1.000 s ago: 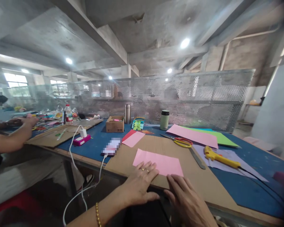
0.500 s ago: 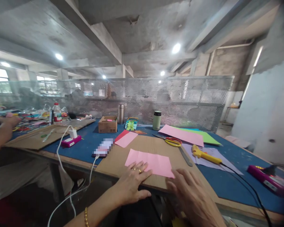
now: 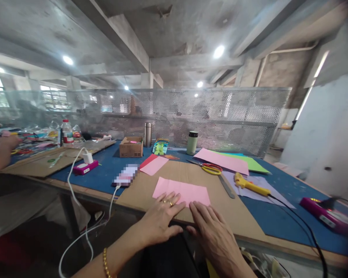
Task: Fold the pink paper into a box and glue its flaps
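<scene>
Paper, a pink rectangular sheet (image 3: pixel 182 192), lies flat and uncut on brown cardboard (image 3: pixel 234 208). The left hand (image 3: pixel 159 218) and right hand (image 3: pixel 211 231) are spread flat and grip nothing as they press its six-o'clock edge. The red-and-yellow scissors (image 3: pixel 211 169) at two o'clock lie untouched.

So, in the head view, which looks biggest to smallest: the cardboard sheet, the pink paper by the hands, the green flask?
1. cardboard sheet
2. pink paper
3. green flask, though it stands farther away, which shrinks it.

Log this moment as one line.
left hand: flat on pink paper | right hand: fingertips at paper's near edge | paper: on cardboard sheet | scissors: lying beyond
</scene>
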Available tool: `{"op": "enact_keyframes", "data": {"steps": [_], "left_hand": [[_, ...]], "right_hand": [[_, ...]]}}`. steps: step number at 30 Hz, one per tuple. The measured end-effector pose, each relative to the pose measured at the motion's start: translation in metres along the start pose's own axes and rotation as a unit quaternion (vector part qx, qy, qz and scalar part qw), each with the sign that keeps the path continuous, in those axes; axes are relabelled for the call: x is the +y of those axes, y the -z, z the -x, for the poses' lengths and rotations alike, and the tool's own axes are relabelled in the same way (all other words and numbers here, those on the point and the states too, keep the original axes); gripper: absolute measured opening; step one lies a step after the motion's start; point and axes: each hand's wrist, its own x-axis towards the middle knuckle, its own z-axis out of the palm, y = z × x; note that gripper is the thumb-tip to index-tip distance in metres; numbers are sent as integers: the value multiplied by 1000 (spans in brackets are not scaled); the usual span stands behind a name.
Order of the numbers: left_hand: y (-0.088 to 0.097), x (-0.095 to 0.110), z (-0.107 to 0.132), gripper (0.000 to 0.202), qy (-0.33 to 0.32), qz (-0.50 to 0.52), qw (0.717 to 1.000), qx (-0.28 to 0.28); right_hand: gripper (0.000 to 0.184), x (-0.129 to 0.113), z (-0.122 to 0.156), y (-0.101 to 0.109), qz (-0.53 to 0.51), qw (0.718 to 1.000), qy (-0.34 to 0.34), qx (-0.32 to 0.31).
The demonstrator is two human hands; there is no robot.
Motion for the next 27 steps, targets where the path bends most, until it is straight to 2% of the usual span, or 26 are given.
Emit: {"op": "enact_keyframes", "data": {"steps": [3, 7, 11, 13, 17, 19, 23, 27], "left_hand": [[-2, -1, 0, 72, -5, -8, 1000, 2], [-3, -2, -1, 75, -6, -19, 1000, 4], [-1, 1, -1, 76, -1, -27, 1000, -4], [0, 2, 0, 76, 0, -32, 999, -11], [-4, 3, 1, 76, -2, -53, 999, 5], [-9, 4, 1, 77, -1, -66, 998, 15], [-19, 13, -2, 82, 2, -90, 995, 38], [-23, 20, -2, 77, -17, -93, 993, 65]], "right_hand": [[39, 7, 7, 2, 20, 1000, -3, 14], [40, 31, 27, 11, 61, 998, -1, 23], [39, 54, 46, 27, 84, 996, -3, 2], [38, 59, 50, 35, 93, 995, -32, -16], [35, 53, 42, 50, 70, 991, -101, -61], [31, 43, 31, 52, 24, 993, -99, -66], [42, 24, 9, 42, -65, 995, -56, -55], [43, 17, 1, 40, -123, 988, -30, -86]]}}
